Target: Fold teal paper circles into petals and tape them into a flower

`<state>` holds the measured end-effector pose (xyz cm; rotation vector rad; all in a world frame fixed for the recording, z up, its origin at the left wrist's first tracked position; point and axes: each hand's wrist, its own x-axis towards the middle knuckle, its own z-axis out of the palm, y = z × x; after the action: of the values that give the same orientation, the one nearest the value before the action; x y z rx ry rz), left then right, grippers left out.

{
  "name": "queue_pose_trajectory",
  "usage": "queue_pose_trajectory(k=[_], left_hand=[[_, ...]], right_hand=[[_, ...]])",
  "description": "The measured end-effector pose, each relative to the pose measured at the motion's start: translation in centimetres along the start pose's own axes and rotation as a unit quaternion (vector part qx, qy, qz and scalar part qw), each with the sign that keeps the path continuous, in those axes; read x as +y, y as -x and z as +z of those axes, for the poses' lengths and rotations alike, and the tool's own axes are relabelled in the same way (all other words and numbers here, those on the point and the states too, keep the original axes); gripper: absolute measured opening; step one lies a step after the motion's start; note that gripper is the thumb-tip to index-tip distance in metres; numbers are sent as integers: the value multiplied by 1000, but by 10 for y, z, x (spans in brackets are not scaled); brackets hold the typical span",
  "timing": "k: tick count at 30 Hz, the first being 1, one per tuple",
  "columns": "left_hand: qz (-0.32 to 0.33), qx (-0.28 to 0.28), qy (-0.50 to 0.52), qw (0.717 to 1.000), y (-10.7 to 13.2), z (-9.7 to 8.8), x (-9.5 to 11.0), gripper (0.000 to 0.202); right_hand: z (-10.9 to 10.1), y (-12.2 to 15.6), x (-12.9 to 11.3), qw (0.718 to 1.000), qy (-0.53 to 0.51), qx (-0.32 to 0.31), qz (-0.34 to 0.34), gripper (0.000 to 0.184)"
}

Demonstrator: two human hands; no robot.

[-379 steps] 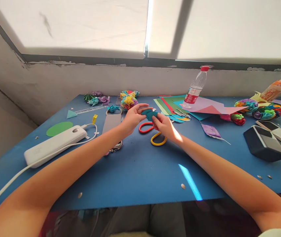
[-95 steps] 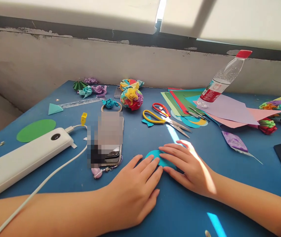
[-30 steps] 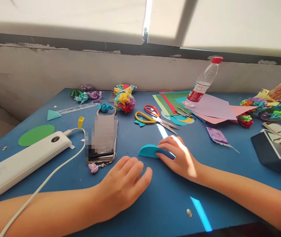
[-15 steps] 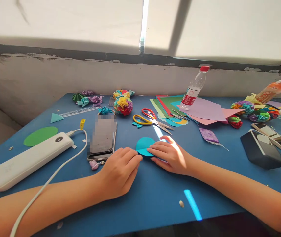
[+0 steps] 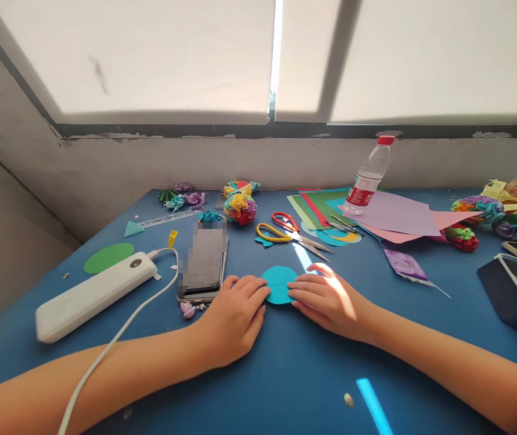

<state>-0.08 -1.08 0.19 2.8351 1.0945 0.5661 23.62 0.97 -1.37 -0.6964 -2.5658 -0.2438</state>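
Pinning the flat teal paper circle (image 5: 279,284) to the blue tabletop (image 5: 285,374): left hand (image 5: 235,315) and right hand (image 5: 328,301) lie palm-down, fingers extended rather than curled around it, fingertips on opposite edges, probably to flatten it. Yellow-and-red-handled scissors (image 5: 304,240) lie beyond the fingertips, a dark smartphone (image 5: 202,266) just outside the left hand.

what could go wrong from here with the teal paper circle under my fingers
The teal paper circle is pinned only at its edge by fingertips of the left hand and right hand, so it could slide and crease crooked. The white cable crosses the left forearm; an arm move might tug the power bank. The scissors lie close beyond the circle, within a careless reach.
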Motion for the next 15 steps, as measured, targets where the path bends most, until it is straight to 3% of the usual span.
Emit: queue_pose_trajectory(k=[10,15], left_hand=[[28,23,21,999,-10,7,-2,20],[-7,29,68,997,-9,6,-3,18]], right_hand=[[4,-3,2,998,-36,48,11,21],[7,-2,8,995,-57,60,59,18]])
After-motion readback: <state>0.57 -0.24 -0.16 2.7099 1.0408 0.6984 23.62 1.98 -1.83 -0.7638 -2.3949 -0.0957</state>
